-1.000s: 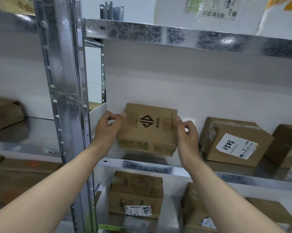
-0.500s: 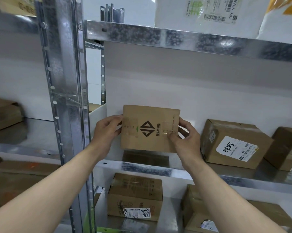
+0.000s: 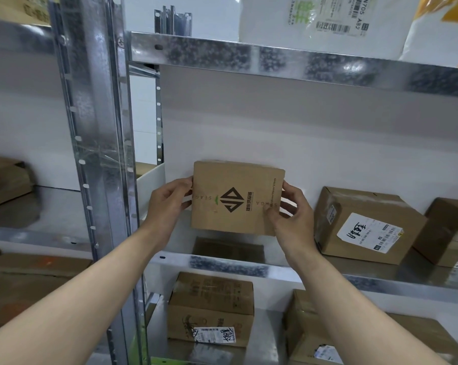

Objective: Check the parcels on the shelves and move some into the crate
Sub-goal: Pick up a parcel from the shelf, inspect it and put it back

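A small brown cardboard parcel [image 3: 235,198] with a black diamond logo is held up above the middle metal shelf [image 3: 367,275], its printed face turned toward me. My left hand [image 3: 169,204] grips its left edge and my right hand [image 3: 291,214] grips its right edge, thumb on the front. Its bottom edge is clear of the shelf, and its reflection shows below it. No crate is visible.
A labelled brown box [image 3: 365,225] sits on the same shelf to the right, another box [image 3: 449,233] beyond it. Lower shelf holds a labelled box [image 3: 212,309] and a further box [image 3: 328,335]. A steel upright [image 3: 96,154] stands left; white bags [image 3: 314,19] lie on the top shelf.
The parcel has been tipped up from lying tilted on the shelf until its logo face is toward me, and lifted slightly. Both hands stayed on its sides.
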Available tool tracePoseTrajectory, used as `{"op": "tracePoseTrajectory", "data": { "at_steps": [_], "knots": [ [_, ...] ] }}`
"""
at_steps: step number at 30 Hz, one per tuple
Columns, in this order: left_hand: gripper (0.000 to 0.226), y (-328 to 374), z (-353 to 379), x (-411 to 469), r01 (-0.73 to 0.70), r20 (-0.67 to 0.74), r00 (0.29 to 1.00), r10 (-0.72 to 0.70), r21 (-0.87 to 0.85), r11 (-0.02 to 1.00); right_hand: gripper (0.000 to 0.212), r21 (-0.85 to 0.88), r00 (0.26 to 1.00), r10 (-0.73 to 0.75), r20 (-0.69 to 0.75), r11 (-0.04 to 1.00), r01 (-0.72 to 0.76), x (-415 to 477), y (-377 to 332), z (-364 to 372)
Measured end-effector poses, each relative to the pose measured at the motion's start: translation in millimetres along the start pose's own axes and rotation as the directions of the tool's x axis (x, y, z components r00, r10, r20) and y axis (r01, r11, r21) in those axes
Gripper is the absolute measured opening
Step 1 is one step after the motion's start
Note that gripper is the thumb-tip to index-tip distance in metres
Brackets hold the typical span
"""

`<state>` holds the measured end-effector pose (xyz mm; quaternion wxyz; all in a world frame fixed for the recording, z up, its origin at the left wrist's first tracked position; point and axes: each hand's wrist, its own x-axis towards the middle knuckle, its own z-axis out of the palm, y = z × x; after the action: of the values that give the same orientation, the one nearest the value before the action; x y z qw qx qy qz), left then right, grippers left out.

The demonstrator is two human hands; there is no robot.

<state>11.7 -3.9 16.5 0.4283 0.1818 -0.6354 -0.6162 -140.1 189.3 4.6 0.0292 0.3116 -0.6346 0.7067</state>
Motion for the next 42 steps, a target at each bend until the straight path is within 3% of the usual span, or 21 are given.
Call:
{"op": "tracePoseTrajectory", "data": {
  "at_steps": [4, 7, 11, 24, 30, 32, 35, 37, 39, 42],
  "knots": [
    [0.026, 2.0, 0.0, 1.1, 0.071, -0.029, 0.997, -0.072, -0.031, 0.997, 0.03, 0.05, 1.0, 0.027, -0.016, 0.998, -0.026, -2.2, -6.0, -2.0],
    [0.036, 4.6, 0.2, 3.2, 0.127, -0.029, 0.991, -0.13, -0.1, 0.987, 0.033, 0.147, 0.995, 0.091, -0.032, 0.985, -0.085, -3.4, -8.0, -0.2],
    [0.029, 1.6, 1.3, 2.5, 0.081, -0.044, 0.996, -0.084, -0.061, 0.995, 0.033, 0.162, 0.992, 0.071, -0.107, 0.985, -0.053, -2.2, -10.9, 2.1],
    [0.027, 2.6, 3.0, -2.5, 0.1, 0.005, 0.995, -0.1, -0.165, 0.981, 0.019, 0.144, 0.992, 0.055, -0.113, 0.989, -0.038, -5.3, -11.6, -5.4],
    [0.035, -7.5, 1.1, -1.7, 0.01, 0.025, 1.0, -0.007, -0.115, 0.993, 0.021, 0.148, 0.989, 0.051, -0.136, 0.989, -0.031, -4.4, -9.8, -7.1],
    [0.037, -12.7, -2.0, 2.1, 0.011, 0.06, 0.998, -0.005, -0.09, 0.996, 0.021, 0.156, 0.987, 0.046, -0.157, 0.988, -0.021, -1.9, -9.5, -9.1],
    [0.093, -14.1, -8.5, 3.4, 0.184, 0.14, 0.975, -0.172, -0.072, 0.98, 0.025, 0.202, 0.983, 0.059, -0.174, 0.979, -0.023, 2.3, -9.1, -13.6],
    [0.118, -13.1, -11.8, 2.0, 0.279, 0.315, 0.92, -0.234, -0.106, 0.954, 0.028, 0.23, 0.985, 0.072, -0.156, 0.973, -0.034, 2.1, -9.3, -12.5],
    [0.114, -13.4, -13.5, 0.0, 0.296, 0.461, 0.863, -0.207, -0.129, 0.946, 0.029, 0.223, 0.985, 0.068, -0.156, 0.974, -0.032, 1.8, -8.2, -8.6],
    [0.082, -11.4, -14.8, -0.1, 0.279, 0.504, 0.854, -0.133, -0.227, 0.933, 0.038, 0.148, 0.982, 0.099, -0.161, 0.986, -0.075, 5.4, -2.5, -6.6]
  ]
}}
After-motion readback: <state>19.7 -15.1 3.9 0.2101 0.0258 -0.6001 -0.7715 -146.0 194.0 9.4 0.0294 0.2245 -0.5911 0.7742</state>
